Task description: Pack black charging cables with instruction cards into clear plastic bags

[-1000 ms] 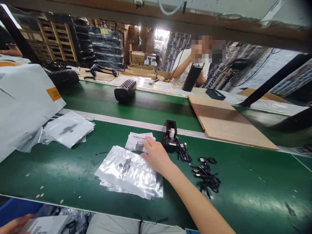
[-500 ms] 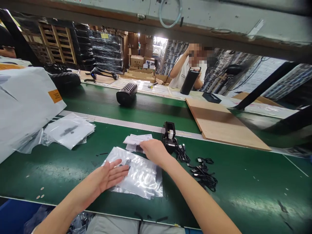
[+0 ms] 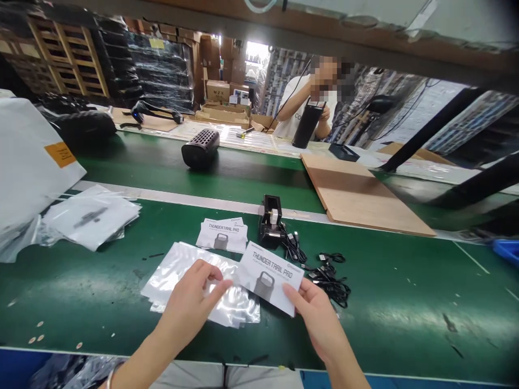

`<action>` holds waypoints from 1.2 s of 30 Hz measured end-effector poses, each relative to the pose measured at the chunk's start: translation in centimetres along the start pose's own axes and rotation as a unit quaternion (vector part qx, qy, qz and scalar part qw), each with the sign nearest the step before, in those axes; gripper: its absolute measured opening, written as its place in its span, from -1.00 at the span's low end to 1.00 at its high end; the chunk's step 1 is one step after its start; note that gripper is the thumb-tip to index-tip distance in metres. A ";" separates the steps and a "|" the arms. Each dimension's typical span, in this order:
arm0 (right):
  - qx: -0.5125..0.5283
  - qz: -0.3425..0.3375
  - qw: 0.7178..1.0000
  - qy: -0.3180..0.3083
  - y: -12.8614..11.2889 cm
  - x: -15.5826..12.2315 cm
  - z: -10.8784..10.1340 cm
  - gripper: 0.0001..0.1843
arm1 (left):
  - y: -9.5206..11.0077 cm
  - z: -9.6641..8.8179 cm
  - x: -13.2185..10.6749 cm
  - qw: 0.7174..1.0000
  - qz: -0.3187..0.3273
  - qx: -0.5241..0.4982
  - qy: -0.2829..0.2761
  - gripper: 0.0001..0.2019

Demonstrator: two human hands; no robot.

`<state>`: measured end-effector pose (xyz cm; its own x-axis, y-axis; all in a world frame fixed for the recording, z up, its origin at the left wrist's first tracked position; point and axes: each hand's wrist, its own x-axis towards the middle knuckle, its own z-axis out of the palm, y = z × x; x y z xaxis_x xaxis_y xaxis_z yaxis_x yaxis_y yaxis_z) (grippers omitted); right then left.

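In the head view my right hand (image 3: 314,302) grips a printed THUNDERTRAIL PRO leaflet (image 3: 272,276) by its lower right corner, thumb on top. My left hand (image 3: 198,292) hovers over a stack of clear plastic bags (image 3: 170,273), its fingers curled and the thumb apart from them, holding nothing; the thumb tip points at the leaflet's left edge. More leaflets of the same print (image 3: 222,235) lie just behind the bags. To their right stand a black holder (image 3: 271,229) with a white plug in it and several coiled black cables (image 3: 330,283).
A second pile of plastic bags (image 3: 91,216) lies at the left beside a large white sack (image 3: 30,173). Across the green bench (image 3: 389,302) stand a black speaker (image 3: 201,147) and a wooden board (image 3: 360,197). Opposite, a co-worker (image 3: 304,102) handles another black speaker (image 3: 308,124).
My right hand has picked up a leaflet from the pile and brought it nearer, to the right of the bags. My left hand's fingers have curled from flat. The view has shifted slightly.
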<state>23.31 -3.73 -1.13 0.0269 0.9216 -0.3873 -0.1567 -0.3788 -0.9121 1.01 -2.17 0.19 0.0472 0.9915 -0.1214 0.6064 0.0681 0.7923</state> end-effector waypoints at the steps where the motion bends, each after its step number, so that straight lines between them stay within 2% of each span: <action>1: 0.003 0.006 1.000 0.018 0.3 -0.3 -0.6 -0.49 | -0.1 0.4 0.1 0.997 0.018 0.077 0.012 -0.74; 3: 0.013 0.016 0.999 0.039 0.7 -0.9 -1.3 -0.47 | -0.4 1.0 0.3 0.985 0.030 0.169 0.017 -0.78; 6: 0.028 0.009 0.997 0.066 1.2 -1.7 -1.2 -0.47 | -0.6 1.7 0.4 0.978 0.033 0.207 0.004 -0.81; 9: 0.048 -0.004 0.996 0.070 1.3 -2.0 -0.5 -0.49 | -0.7 2.0 0.3 0.978 0.039 0.204 -0.004 -0.79; 13: 0.067 -0.016 0.995 0.067 1.5 -1.9 0.1 -0.53 | -1.0 2.0 0.1 0.977 0.049 0.205 0.022 -0.84; 20: 0.074 -0.026 0.994 0.074 1.9 -2.0 0.0 -0.55 | -1.1 1.9 -0.1 0.980 0.047 0.195 0.006 -0.79; 24: 0.056 -0.027 0.997 0.042 2.1 -2.1 -0.2 -0.55 | -1.1 1.9 -0.3 0.977 0.049 0.204 0.024 -0.81; 29: 0.041 -0.026 0.998 0.035 2.3 -2.1 -0.3 -0.53 | -1.2 1.6 -0.1 0.980 0.038 0.197 0.000 -0.75; 36: 0.033 -0.055 0.996 0.056 3.4 -1.5 1.0 -0.56 | -1.1 1.3 -0.6 0.975 0.081 0.207 0.002 -0.68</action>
<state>21.72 -6.33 -3.45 0.1568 0.9405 -0.3014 -0.2107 -0.2662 -0.9406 1.34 -3.02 -1.42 0.1666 0.9859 -0.0119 0.8598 -0.1394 0.4913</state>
